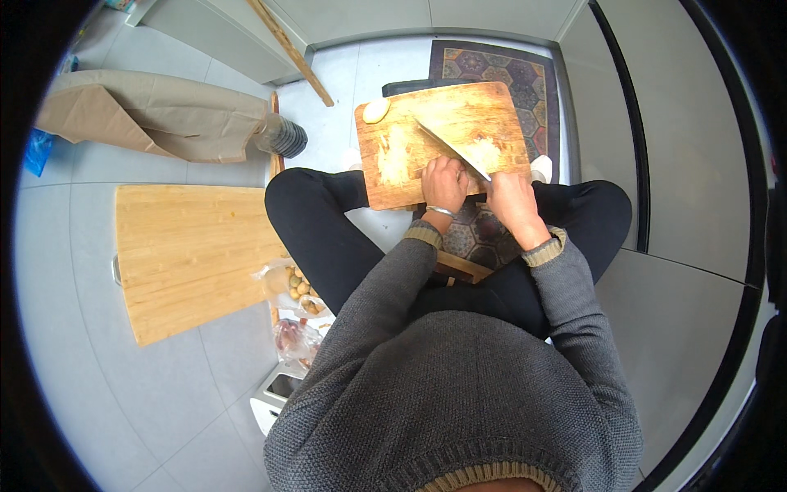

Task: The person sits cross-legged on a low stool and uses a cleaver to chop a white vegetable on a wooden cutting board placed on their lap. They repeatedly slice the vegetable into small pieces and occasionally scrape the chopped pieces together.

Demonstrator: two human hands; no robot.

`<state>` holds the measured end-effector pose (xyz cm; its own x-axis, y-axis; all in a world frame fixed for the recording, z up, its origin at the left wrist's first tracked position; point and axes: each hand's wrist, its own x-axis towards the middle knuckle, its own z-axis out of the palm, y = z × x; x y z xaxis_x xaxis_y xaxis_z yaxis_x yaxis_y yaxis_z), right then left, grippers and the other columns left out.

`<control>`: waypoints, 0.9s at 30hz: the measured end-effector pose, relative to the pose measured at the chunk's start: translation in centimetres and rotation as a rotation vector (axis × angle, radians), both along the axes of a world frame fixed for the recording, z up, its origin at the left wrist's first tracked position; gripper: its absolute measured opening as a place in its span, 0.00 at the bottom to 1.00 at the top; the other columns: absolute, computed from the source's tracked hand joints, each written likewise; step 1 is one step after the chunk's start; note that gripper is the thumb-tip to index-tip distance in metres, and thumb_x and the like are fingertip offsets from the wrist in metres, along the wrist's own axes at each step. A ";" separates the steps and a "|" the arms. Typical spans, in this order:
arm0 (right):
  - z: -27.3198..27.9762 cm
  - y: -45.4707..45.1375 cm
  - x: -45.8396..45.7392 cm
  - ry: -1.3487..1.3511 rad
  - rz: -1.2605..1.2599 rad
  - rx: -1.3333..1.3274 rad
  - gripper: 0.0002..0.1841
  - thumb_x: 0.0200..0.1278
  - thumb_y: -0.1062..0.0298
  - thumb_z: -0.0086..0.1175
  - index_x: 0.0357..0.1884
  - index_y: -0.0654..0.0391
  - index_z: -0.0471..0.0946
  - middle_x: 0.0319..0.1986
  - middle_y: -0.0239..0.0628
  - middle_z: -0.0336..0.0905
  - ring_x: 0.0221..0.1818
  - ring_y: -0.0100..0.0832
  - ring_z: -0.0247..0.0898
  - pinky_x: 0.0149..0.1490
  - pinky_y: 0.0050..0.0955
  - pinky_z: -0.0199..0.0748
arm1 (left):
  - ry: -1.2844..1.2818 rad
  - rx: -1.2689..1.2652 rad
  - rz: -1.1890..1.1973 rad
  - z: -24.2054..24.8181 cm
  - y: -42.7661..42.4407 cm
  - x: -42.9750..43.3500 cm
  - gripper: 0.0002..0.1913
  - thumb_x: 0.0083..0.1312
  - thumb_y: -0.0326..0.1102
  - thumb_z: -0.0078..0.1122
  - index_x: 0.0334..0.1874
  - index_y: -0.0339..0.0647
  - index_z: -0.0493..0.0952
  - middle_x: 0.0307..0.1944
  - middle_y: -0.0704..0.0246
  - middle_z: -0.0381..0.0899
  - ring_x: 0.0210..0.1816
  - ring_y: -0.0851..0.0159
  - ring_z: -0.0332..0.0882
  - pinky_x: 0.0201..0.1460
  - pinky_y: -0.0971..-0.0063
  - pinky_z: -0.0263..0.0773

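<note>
My right hand (pixel 513 200) is closed around the handle of a kitchen knife (pixel 452 149), whose blade slants up and left across a wooden cutting board (pixel 439 111). Close along the blade's left side, my left hand (pixel 444 183) rests on the board with its fingers curled. What lies under those fingers is mostly hidden. Pale shreds, apparently potato, form one pile (pixel 393 158) on the board's left side. Another shredded pile (pixel 486 152) lies to the right of the blade. One whole peeled potato (pixel 376 111) sits at the board's far left corner.
A patterned mat (pixel 538 92) lies beyond the board, beside grey cabinets (pixel 682 123). To my left are a light wooden door panel (pixel 190 246), a plastic bag of potatoes (pixel 298 286) and another plastic bag (pixel 295 338). A wooden pole (pixel 292 52) leans farther off.
</note>
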<state>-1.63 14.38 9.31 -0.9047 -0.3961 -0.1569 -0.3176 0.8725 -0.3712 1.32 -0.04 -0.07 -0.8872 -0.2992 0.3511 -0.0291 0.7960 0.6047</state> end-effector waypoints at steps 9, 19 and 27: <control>0.1 0.3 -0.6 -0.041 -0.035 -0.184 0.12 0.61 0.65 0.59 0.33 0.66 0.84 0.31 0.60 0.82 0.38 0.58 0.81 0.45 0.51 0.79 | 0.016 0.014 -0.003 0.1 -0.1 -0.1 0.03 0.55 0.31 0.66 0.30 0.42 0.81 0.34 0.63 0.78 0.43 0.51 0.75 0.48 0.58 0.68; -0.2 -0.4 -0.9 -0.084 -0.058 -0.129 0.14 0.64 0.63 0.59 0.37 0.65 0.84 0.32 0.60 0.82 0.40 0.59 0.80 0.47 0.52 0.78 | 0.033 0.104 -0.065 -0.3 -0.6 0.4 0.05 0.56 0.30 0.68 0.33 0.39 0.83 0.34 0.61 0.80 0.42 0.51 0.77 0.47 0.60 0.69; 0.0 0.3 0.0 0.002 0.009 -0.159 0.13 0.63 0.63 0.58 0.36 0.64 0.84 0.32 0.59 0.82 0.40 0.59 0.80 0.46 0.51 0.79 | 0.059 0.176 -0.116 -0.6 -1.4 1.2 0.04 0.56 0.25 0.66 0.34 0.35 0.83 0.35 0.58 0.81 0.41 0.50 0.77 0.48 0.60 0.72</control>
